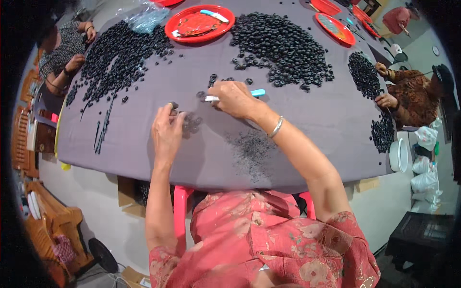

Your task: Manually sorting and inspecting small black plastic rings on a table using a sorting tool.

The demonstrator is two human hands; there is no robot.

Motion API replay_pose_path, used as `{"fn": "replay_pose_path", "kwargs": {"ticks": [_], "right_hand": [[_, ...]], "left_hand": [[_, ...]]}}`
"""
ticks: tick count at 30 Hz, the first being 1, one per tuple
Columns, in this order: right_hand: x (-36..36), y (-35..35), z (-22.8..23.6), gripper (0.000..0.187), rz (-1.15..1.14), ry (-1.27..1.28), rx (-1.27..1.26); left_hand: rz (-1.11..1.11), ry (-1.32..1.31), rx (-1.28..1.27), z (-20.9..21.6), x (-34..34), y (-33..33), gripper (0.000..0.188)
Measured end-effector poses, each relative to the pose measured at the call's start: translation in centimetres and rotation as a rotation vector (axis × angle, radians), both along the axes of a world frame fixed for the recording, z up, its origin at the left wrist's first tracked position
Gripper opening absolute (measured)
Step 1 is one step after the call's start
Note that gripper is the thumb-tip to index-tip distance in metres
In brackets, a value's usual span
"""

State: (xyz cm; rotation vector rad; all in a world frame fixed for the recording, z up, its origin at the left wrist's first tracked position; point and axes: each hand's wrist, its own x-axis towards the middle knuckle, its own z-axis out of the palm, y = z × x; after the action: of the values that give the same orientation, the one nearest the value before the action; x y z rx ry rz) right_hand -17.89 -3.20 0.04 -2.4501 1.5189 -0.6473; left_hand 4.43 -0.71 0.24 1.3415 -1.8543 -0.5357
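My left hand [166,132] is over the cloth-covered table, with its thumb and fingers curled round a small black ring-shaped part [174,105] at the fingertips. Beside the thumb, more dark parts [193,122] are smeared by motion. My right hand [234,98] is closed on a slim blue-and-white hand tool [258,92]; its white end points left, toward a blurred dark part [201,95]. Several loose black rings [213,78] lie just beyond that hand. Black crumbs [254,149] are scattered under my right forearm.
Big heaps of black rings lie at the far left [115,57] and far middle [283,48]. Between them stands a red tray [229,29] holding another blue-and-white tool. Thin black strips [103,132] lie left. Co-workers sit at both sides; a white basin [399,156] is at right.
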Motion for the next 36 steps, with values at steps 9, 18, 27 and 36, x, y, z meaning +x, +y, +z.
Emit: {"fn": "replay_pose_path", "kwargs": {"ticks": [9, 18, 27, 36], "right_hand": [[-1.2, 5.3, 4.5, 0.017, 0.036, -0.376, -0.055], [-3.0, 9.6, 4.3, 0.018, 0.06, -0.354, -0.035], [-3.2, 10.1, 4.5, 0.02, 0.139, -0.465, -0.069], [-3.0, 10.3, 4.2, 0.015, 0.113, -0.489, 0.028]], "left_hand": [[-0.36, 0.877, 0.639, 1.7, -6.3, 2.3, 0.015], [-0.48, 1.11, 0.956, -0.1, -7.3, 4.5, 0.02], [-0.589, 1.22, 1.106, 0.4, -7.5, 4.6, 0.024], [-0.664, 1.239, 1.084, 0.3, -7.0, 5.0, 0.024]]}}
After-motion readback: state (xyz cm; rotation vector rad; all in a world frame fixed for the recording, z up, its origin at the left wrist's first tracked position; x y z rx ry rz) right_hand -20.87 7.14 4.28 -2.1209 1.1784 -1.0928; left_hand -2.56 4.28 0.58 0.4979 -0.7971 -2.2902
